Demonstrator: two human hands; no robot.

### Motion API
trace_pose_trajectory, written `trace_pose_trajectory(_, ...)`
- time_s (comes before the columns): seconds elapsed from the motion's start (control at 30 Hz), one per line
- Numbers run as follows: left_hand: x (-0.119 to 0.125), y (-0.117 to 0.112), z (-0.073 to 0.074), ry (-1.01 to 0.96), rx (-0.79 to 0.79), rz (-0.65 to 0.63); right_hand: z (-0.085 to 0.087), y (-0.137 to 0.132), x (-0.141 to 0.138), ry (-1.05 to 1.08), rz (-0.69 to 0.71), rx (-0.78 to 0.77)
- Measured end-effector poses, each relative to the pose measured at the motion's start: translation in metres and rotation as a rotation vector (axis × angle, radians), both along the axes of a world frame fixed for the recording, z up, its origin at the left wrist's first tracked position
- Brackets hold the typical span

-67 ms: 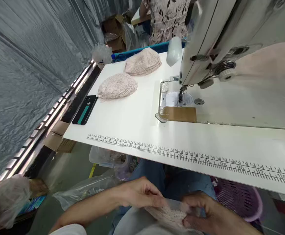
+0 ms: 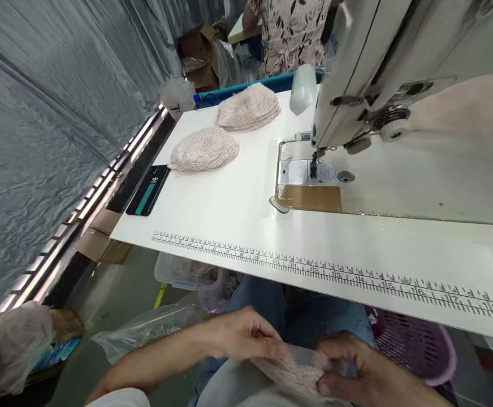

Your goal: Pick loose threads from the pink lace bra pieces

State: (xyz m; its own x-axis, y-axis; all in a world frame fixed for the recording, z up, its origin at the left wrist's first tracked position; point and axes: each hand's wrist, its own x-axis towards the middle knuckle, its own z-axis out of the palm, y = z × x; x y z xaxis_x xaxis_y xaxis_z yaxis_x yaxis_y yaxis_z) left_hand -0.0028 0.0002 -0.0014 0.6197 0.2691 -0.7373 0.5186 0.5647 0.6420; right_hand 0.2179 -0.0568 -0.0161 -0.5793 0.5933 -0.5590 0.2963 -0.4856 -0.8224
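White sewing table (image 2: 229,203), ruler (image 2: 335,275) printed along its front; silver-grey sheeting (image 2: 51,107) left, another person (image 2: 295,37) beyond. Forearms (image 2: 165,355) angle inward below table edge, left hand (image 2: 250,336) and right hand (image 2: 350,364) pinching pale lace (image 2: 299,370) between them above the lap (image 2: 327,317)

Lots of room on the white table (image 2: 225,203) between the lace piles (image 2: 204,150) and the sewing machine (image 2: 352,79) (pokey needle part (image 2: 313,167) low down), and along the ruler marks (image 2: 314,270). In the way: a flat black thing (image 2: 145,195) far left, a white cone (image 2: 303,90) at the back, and, ahead of left fingers (image 2: 274,347) and right fingers (image 2: 335,346), the table's front edge (image 2: 267,278).
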Motion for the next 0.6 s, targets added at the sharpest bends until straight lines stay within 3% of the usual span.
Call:
trace_pose_trajectory(0.27, -0.001, -0.0061, -0.0045, -0.051, -0.032, -0.003, -0.0019, -0.0016, 0.0024, -0.045, -0.087, 0.032)
trace_pose_trajectory(0.6, -0.0004, -0.0046, -0.0045, 0.006, -0.094, 0.014, -0.0079, -0.0019, 0.0069, -0.031, -0.017, 0.067)
